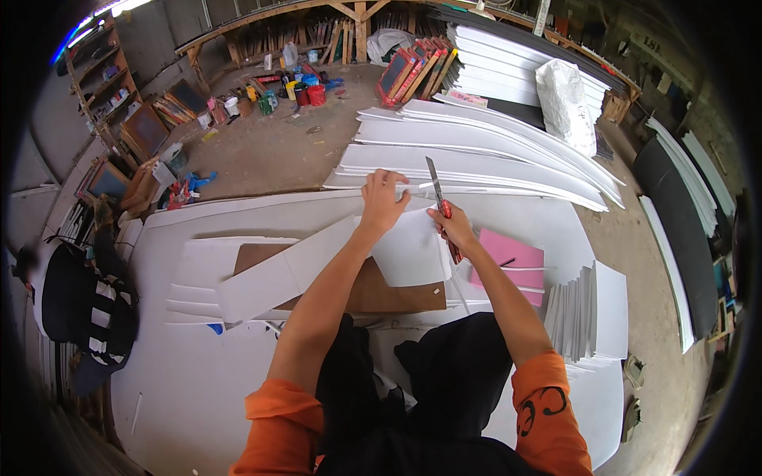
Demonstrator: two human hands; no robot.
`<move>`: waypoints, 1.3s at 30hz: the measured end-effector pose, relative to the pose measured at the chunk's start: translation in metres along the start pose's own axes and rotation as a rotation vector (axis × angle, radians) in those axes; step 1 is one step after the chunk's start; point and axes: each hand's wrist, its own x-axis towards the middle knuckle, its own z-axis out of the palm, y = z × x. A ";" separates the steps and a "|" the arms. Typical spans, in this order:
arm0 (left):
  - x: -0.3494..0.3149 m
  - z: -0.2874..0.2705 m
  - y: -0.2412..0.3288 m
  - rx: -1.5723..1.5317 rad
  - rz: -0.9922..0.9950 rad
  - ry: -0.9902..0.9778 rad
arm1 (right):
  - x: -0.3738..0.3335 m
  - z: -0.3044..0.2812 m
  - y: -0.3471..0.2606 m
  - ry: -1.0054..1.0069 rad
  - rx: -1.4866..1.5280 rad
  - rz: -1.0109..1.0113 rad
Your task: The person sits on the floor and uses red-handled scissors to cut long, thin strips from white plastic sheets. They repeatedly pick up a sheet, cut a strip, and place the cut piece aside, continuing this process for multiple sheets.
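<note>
My right hand [456,225] is closed round the red-and-black handle of a utility knife [446,213]. Its long blade points up and away from me. To the left, my left hand [384,201] has bent fingers, with a thin white strip [423,186] between thumb and fingertips. Below both hands lies a white corrugated sheet [413,255], partly over a brown board [381,292]. A long white panel [290,271] slants beneath my left forearm. By my right forearm is a pink sheet [520,252] with a small black object on it.
Several upright white pieces [586,305] stand packed at the right of the white work surface [178,373]. Large white sheets [476,151] lie beyond its far edge. A black-and-white bag [87,305] sits at left. Paint containers [305,94] and framed screens [413,71] stand on the floor behind.
</note>
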 end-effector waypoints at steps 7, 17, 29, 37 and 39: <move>0.013 0.030 -0.005 -0.370 -0.211 -0.165 | -0.003 -0.007 -0.001 -0.044 -0.010 -0.049; 0.001 0.029 0.011 -0.197 0.039 -0.638 | -0.003 -0.029 0.022 0.021 0.095 0.003; -0.008 0.007 -0.006 0.194 0.089 -0.672 | -0.008 -0.018 0.011 -0.018 0.122 0.278; -0.012 0.022 -0.020 0.223 0.091 -0.705 | -0.022 -0.014 -0.005 -0.108 -0.448 0.116; -0.010 0.027 -0.020 0.229 0.090 -0.693 | -0.024 -0.011 -0.005 -0.083 -0.627 0.068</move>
